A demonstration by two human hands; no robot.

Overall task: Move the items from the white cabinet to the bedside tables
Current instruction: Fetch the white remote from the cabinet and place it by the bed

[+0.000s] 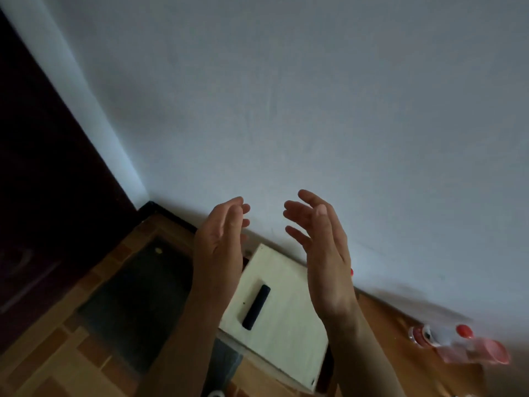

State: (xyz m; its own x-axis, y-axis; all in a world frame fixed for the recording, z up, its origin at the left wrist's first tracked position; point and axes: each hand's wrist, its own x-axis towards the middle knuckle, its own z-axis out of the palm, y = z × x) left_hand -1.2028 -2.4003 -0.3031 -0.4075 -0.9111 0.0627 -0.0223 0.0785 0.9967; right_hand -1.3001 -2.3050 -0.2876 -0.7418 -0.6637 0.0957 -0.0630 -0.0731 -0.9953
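Here: empty hands above a white cabinet (289, 333)

Closest, the left hand (217, 247) and right hand (323, 247) are raised, palms facing, fingers loosely spread, holding nothing. Below them a dark bar-shaped item (256, 307) lies on the cabinet top, toward its left edge. In this dim light, a hasty reach could nudge it off.

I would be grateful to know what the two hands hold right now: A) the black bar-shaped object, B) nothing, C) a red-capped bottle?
B: the left hand and right hand are raised with relaxed fingers and nothing in them; the black bar-shaped object rests untouched on the white cabinet.
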